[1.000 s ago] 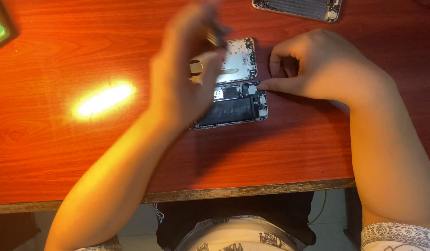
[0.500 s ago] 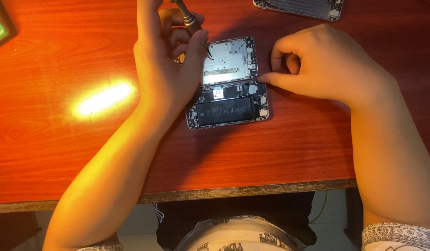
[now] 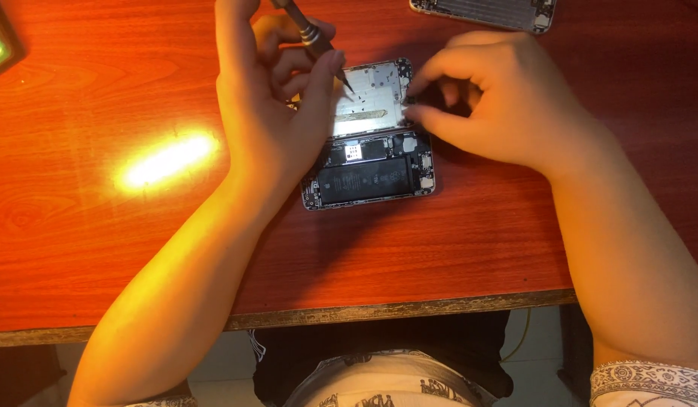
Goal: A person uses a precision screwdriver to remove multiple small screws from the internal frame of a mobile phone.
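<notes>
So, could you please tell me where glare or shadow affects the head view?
Head view: a bright glare patch on the red wooden table; the left hand shades the opened phone; the right hand darkens its right edge; focus is sharp.

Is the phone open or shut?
Open: the phone lies with its back off, battery and metal shield plate exposed.

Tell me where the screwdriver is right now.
In the head view, the screwdriver is at top centre, held in the left hand, its tip over the upper left of the opened phone.

Warm overhead light, bright glare patch on the table (image 3: 100, 249), sharp focus.
</notes>
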